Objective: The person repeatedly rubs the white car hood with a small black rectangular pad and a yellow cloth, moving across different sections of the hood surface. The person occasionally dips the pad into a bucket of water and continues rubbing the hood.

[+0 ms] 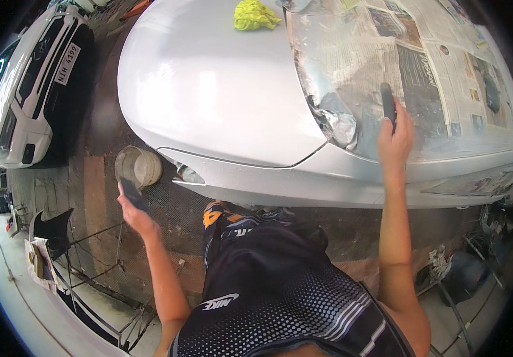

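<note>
A silver-white car (220,89) fills the space ahead of me, its window glass masked with newspaper (363,71). My right hand (396,137) is closed around a dark, narrow block (387,98) over the papered glass; whether the block touches the paper, I cannot tell. Off to the left, beside the car's corner, my left hand (139,219) grips a thin dark rectangular piece (131,193), possibly sandpaper. Just beyond that piece, a pale bucket (147,168) stands on the floor. Crumpled plastic or foil (341,122) lies at the glass's lower corner.
A bright yellow cloth (255,15) rests on the car's smooth panel. At far left stands another white vehicle (30,89). Thin metal stands (98,253) and a dark curved part (54,232) are at lower left. More metal stands (453,303) are at lower right.
</note>
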`<state>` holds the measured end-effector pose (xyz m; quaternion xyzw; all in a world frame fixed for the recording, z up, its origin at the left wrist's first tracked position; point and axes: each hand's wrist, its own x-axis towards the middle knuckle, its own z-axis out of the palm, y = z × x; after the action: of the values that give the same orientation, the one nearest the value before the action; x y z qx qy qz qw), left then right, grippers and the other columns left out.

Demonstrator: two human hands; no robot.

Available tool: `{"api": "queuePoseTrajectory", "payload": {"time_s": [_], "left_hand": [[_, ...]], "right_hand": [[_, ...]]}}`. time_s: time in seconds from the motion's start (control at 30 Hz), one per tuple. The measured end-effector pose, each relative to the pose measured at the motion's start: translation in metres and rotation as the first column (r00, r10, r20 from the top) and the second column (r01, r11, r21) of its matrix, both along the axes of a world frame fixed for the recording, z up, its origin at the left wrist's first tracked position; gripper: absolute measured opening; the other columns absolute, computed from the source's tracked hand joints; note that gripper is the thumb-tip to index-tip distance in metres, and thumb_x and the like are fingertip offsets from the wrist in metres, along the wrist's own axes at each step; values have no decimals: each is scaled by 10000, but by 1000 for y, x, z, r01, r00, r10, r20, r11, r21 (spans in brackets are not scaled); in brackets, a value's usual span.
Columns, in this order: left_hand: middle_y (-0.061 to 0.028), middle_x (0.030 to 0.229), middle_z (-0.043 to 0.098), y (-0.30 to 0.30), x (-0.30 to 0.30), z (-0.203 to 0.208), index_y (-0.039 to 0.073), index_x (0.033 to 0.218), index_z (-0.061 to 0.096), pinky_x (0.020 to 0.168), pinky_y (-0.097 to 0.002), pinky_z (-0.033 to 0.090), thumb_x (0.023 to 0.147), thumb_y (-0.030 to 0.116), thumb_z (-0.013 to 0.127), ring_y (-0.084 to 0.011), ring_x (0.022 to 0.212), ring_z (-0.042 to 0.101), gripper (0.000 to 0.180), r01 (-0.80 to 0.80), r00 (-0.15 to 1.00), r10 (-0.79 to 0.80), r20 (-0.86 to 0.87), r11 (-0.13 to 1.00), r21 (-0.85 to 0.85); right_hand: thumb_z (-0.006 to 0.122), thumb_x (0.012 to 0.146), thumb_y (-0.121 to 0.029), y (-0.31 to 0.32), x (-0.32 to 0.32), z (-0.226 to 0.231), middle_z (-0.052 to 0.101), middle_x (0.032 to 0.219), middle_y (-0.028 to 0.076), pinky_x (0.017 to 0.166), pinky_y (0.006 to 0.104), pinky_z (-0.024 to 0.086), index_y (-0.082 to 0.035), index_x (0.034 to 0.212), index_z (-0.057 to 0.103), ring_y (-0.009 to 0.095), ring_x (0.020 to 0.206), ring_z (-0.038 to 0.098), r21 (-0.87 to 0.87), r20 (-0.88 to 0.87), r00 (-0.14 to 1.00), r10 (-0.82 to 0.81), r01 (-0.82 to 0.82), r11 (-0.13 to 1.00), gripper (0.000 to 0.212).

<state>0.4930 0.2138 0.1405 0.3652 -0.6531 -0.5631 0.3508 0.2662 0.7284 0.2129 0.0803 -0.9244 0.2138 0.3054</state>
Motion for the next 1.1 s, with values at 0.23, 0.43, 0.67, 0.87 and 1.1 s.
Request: {"api": "queuePoseTrajectory", "payload": {"time_s": [0.23,0.43,0.67,0.87,1.1], "left_hand": [[-117,1314,626,-70,1,-40,7,1488,505,1007,-369,455,1131,417,316,-222,1137,603,576,-80,997,78,20,961,266],[-129,1353,609,-125,21,-86,-14,1488,504,1004,-363,446,1131,430,321,-231,1142,589,598,158,965,-204,166,954,254],[-157,1306,629,-172,31,-92,-91,1414,533,992,-390,466,1110,463,375,-282,1113,618,652,-29,924,-114,366,932,362],[-189,1338,613,-239,-18,-91,-53,1418,547,1041,-420,444,1114,473,342,-290,1187,598,641,223,922,-295,250,934,278],[-191,1408,579,-260,-22,-107,-47,1446,535,1115,-420,387,1112,476,354,-302,1286,549,647,248,896,-326,303,931,268]], "right_hand": [[739,879,-265,-166,-51,-18,628,1053,199,856,490,518,-13,1159,603,404,977,628,-24,114,959,260,-259,966,400],[730,887,-302,-212,-133,-49,621,979,113,761,416,570,-49,1023,645,307,907,642,594,95,995,-39,-25,804,300],[633,857,-139,-402,4,-106,656,968,115,778,386,568,-50,943,655,250,913,652,595,218,970,112,-223,773,126],[657,934,-342,-409,0,-55,646,997,151,849,456,549,-40,1044,639,328,973,648,227,571,808,148,-328,917,322],[591,916,-171,-207,-45,-15,685,959,173,768,475,585,15,986,650,343,869,697,617,274,899,-342,108,779,207]]}}
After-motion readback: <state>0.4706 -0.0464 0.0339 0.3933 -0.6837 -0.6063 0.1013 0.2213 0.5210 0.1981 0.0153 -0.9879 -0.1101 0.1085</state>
